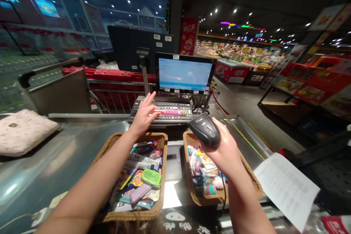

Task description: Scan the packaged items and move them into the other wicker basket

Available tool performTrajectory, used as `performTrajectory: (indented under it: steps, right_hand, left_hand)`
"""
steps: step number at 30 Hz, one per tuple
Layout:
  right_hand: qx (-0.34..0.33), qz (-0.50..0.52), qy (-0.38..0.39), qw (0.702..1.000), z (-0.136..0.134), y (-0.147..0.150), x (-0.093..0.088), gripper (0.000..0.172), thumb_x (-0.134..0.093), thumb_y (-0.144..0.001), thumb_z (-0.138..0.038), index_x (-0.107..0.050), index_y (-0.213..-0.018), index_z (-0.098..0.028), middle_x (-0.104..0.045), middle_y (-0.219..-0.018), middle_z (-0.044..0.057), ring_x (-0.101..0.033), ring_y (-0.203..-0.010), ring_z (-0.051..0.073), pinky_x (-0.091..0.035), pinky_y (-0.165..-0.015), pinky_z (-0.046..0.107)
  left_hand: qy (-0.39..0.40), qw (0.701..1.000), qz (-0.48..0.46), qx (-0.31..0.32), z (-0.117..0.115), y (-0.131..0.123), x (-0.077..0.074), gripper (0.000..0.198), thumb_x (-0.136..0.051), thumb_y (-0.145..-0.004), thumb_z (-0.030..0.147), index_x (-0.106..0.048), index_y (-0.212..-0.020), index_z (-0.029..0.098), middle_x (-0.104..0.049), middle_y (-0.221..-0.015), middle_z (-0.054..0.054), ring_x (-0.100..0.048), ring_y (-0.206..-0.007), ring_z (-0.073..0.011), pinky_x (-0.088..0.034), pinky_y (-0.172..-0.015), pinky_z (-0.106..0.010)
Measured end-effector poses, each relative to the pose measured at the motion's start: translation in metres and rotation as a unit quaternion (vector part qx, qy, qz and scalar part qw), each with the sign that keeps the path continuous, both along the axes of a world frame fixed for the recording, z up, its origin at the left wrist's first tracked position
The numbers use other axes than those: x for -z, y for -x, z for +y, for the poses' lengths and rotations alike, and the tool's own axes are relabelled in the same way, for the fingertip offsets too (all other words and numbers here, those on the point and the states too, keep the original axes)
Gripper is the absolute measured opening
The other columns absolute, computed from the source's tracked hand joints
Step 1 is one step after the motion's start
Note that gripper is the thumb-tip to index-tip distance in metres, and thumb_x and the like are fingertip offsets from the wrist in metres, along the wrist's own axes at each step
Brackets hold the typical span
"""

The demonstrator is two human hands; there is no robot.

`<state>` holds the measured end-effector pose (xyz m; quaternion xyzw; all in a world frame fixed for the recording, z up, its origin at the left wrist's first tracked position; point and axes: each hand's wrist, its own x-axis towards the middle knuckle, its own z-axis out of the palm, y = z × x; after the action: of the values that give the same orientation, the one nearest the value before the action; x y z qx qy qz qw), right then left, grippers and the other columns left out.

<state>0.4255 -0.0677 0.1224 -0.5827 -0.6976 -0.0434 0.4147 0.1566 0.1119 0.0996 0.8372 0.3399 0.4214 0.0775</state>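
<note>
My left hand (143, 119) reaches out over the black keyboard (175, 106). Its thumb and forefinger pinch one end of a slim pink tube-shaped item (174, 112), the other fingers stretched out. In my right hand (226, 148) is a black handheld barcode scanner (205, 129), its head angled left toward the pink item, with a gap between them. A cable hangs below the scanner. Under my left forearm stands a wicker basket (164, 170) of small packaged goods, among them a green case (151, 178). A second wicker basket (204, 202) of mixed small goods sits below my right hand.
A lit monitor (185, 75) rises behind the keyboard, beside the back of another screen (126, 49). On the metal counter (76, 142) rests a pale bag (26, 131) at left. A printed paper sheet (286, 188) lies at right. Shopping carts (115, 93) stand beyond.
</note>
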Motion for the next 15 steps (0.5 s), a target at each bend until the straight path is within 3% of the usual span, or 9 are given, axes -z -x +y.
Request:
performTrajectory:
  steps: [7,15]
  right_hand:
    - [-0.011,-0.023,0.033,0.999,0.000,0.023,0.006,0.044,-0.063,-0.076,-0.024,-0.061,-0.120,-0.020,-0.061,-0.132,0.016,-0.047,-0.136,0.039,-0.034,-0.112,0.065]
    - [-0.008,-0.021,0.044,0.999,0.002,0.043,0.013,0.038,-0.062,-0.073,-0.024,-0.065,-0.111,-0.019,-0.066,-0.124,0.016,-0.052,-0.131,0.041,-0.036,-0.108,0.068]
  left_hand:
    - [-0.001,1.000,-0.016,-0.018,0.003,0.026,0.005,0.038,-0.045,-0.095,0.052,-0.066,-0.093,0.020,-0.026,-0.163,-0.008,-0.019,-0.152,-0.0281,-0.019,-0.121,-0.056]
    - [0.021,0.999,-0.004,-0.038,0.001,0.044,0.006,0.039,-0.044,-0.095,0.053,-0.066,-0.090,0.021,-0.025,-0.163,-0.006,-0.014,-0.153,-0.0293,-0.011,-0.120,-0.062]
